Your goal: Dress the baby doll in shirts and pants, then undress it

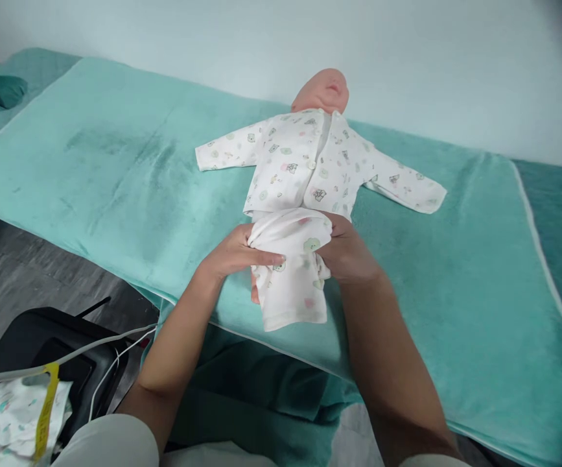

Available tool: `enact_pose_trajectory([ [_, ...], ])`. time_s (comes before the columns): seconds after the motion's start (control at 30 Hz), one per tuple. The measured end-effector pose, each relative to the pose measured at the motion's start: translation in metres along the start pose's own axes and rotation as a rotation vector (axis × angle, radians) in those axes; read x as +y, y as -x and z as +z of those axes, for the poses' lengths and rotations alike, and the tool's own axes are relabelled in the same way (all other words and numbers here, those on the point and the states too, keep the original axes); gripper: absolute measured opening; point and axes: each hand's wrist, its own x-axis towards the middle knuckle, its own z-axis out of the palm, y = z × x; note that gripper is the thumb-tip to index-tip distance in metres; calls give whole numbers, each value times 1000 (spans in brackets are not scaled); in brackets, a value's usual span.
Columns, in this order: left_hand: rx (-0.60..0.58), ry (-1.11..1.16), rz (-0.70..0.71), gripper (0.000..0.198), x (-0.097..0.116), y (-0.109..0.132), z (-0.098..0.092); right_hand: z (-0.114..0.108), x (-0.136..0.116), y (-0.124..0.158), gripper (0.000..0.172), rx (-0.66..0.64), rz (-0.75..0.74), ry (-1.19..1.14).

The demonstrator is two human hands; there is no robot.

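A baby doll with a smooth pink head point(317, 92) lies on its back on a long padded bed covered in teal plush cloth point(129, 149), its head at the far edge beside a plain white wall point(203, 45). It wears a long-sleeved white cotton shirt printed with small green, pink and grey figures point(288, 159), both sleeves spread out to the sides and the front edges meeting near a button at mid-chest.

Just below the shirt's hem, near the bed's front edge, a bunched white printed cotton garment point(293, 295) is held between both hands. The left hand point(234, 254) is clamped on its left side, thumb laid flat across the front. The right hand point(351, 253) is closed on the right side, its fingers mostly hidden by the folds. A small pink patch shows under the left thumb; it may be a fingertip or part of the doll, I cannot tell which.

At lower left, on a grey wood-look floor point(47, 266), stands a black chair point(13, 337). A crumpled white printed cloth point(3, 415) rests there, with a yellow strip point(46, 415) hanging in front of it from a pale cable point(91, 346).
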Motion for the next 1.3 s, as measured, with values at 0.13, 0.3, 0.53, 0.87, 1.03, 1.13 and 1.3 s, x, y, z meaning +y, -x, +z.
enact_pose_trajectory([
  [0.13, 119, 157, 77, 58, -12, -4, 3, 1, -8, -3, 31, -38, -4, 129],
  [0.3, 207, 182, 77, 47, -5, -1, 8, 4, -23, -3, 26, -164, 111, 370],
  [0.53, 150, 168, 99, 46, 7, -1, 12, 6, -11, -2, 33, -79, -25, 255],
  [0.87, 143, 179, 113, 54, 0, -4, 10, 8, -5, -3, 33, -11, -63, 102],
  [1.03, 147, 149, 99, 57, 0, -3, 10, 4, 0, -3, 40, -14, -64, 95],
  [1.13, 144, 138, 96, 58, 0, -3, 9, 1, 0, -3, 42, -16, -46, 135],
  [1.3, 162, 133, 85, 52, 4, -2, 11, 1, -13, -3, 41, -87, 36, 285],
])
